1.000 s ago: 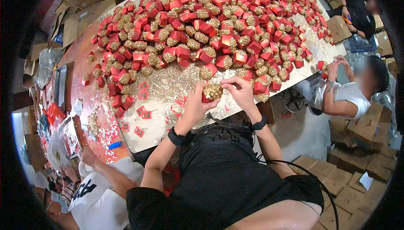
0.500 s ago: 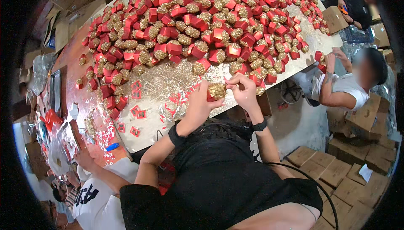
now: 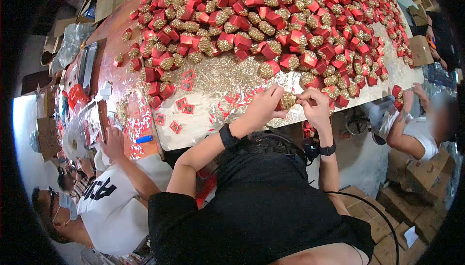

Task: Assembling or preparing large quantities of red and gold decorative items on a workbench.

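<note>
My left hand [image 3: 264,106] grips a small ornament [image 3: 288,101] with a bumpy gold body and a red part, held just above the near edge of the table. My right hand [image 3: 315,108] is closed in a pinch against the ornament's right side. What lies between those fingertips, if anything, is too small to tell. Beyond both hands spreads a large heap of similar red-and-gold ornaments [image 3: 242,41]. Several small red printed tags [image 3: 185,106] lie on the table to the left of my hands.
Gold glitter and red scraps litter the pale tabletop [image 3: 193,132]. A blue tool or marker [image 3: 144,139] lies at left, near a co-worker in a white shirt [image 3: 121,199]. Another co-worker [image 3: 416,132] sits at right, holding an ornament. Cardboard boxes [image 3: 426,168] stand behind.
The whole view has swung left, so the table and heap sit farther right. My right fingertips have come closer against the ornament, which stays in my left hand.
</note>
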Demonstrator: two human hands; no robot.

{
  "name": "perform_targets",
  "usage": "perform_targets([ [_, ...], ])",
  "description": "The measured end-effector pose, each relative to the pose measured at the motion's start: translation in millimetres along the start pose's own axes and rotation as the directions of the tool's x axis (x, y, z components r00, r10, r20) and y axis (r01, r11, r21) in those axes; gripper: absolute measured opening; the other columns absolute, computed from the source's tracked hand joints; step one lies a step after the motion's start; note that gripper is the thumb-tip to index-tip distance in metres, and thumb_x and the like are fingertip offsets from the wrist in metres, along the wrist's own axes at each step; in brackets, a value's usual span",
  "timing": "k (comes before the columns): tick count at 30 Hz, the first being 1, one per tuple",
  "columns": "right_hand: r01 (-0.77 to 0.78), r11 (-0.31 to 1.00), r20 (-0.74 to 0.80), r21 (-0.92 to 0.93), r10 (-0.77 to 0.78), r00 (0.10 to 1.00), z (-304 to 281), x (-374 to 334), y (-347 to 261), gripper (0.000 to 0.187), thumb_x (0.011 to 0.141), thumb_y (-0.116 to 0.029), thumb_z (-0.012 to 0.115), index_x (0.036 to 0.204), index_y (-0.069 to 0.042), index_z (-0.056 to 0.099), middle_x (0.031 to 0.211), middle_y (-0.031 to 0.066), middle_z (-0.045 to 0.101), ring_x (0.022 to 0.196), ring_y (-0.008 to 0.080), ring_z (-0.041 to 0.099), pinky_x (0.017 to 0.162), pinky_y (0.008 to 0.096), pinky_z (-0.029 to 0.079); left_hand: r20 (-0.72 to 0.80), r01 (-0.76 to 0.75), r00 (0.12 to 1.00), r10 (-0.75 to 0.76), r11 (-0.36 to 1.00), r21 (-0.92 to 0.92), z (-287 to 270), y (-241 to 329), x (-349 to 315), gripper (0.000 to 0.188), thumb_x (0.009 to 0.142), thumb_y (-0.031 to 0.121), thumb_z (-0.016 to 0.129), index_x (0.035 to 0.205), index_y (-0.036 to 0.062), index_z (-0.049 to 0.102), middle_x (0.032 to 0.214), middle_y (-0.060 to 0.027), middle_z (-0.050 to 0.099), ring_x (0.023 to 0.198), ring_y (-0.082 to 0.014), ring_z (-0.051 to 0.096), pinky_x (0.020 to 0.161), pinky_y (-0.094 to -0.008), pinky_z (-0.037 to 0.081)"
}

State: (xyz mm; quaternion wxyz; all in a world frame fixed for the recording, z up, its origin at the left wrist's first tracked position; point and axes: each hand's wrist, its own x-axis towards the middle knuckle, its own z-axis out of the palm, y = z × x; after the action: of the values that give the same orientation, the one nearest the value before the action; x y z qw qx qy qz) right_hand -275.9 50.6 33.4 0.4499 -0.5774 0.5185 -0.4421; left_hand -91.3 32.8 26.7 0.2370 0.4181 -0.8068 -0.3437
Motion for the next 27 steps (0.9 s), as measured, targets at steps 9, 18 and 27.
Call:
perform_targets([
  [9, -0.121, 0.927, -0.273, -0.355, 0.022, 0.962, -21, -60, -1, 0.010, 0.067, 0.006, 0.062, 0.076, 0.002, 0.058, 0.073, 0.0109, 0.059, 0.065, 0.0201, 0.058, 0.061, 0.0276, 0.044, 0.380, 0.399, 0.905, -0.189, 0.688, -0.607, -30, -84, -40, 0.028, 0.091, 0.018, 0.043, 0.113, 0.0018, 0.044, 0.096, -0.0087, 0.058, 0.087, -0.0174, 0.057, 0.077, -0.0284, 0.044],
  [18, -0.551, 0.665, -0.462, -0.504, 0.332, 0.822, -119, -186, 130, 0.023, 0.072, -0.007, 0.065, 0.093, -0.001, 0.058, 0.086, 0.0140, 0.061, 0.078, 0.0249, 0.060, 0.070, 0.0301, 0.047, -0.346, 0.583, 0.792, -0.503, 0.453, 0.675, -20, -256, -189, 0.049, 0.076, 0.033, 0.060, 0.111, 0.0039, 0.044, 0.105, -0.0209, 0.049, 0.100, -0.0346, 0.047, 0.082, -0.0445, 0.040],
  [27, -0.367, 0.749, 0.205, -0.551, 0.548, 0.811, -61, -94, 124, 0.029, 0.080, -0.024, 0.057, 0.098, -0.001, 0.056, 0.095, 0.0149, 0.061, 0.087, 0.0274, 0.059, 0.075, 0.0325, 0.046, -0.295, 0.473, 0.878, -0.378, 0.780, 0.410, 4, -254, -165, 0.013, 0.081, 0.012, 0.048, 0.082, -0.0017, 0.050, 0.078, -0.0204, 0.054, 0.078, -0.0363, 0.052, 0.069, -0.0446, 0.040],
])
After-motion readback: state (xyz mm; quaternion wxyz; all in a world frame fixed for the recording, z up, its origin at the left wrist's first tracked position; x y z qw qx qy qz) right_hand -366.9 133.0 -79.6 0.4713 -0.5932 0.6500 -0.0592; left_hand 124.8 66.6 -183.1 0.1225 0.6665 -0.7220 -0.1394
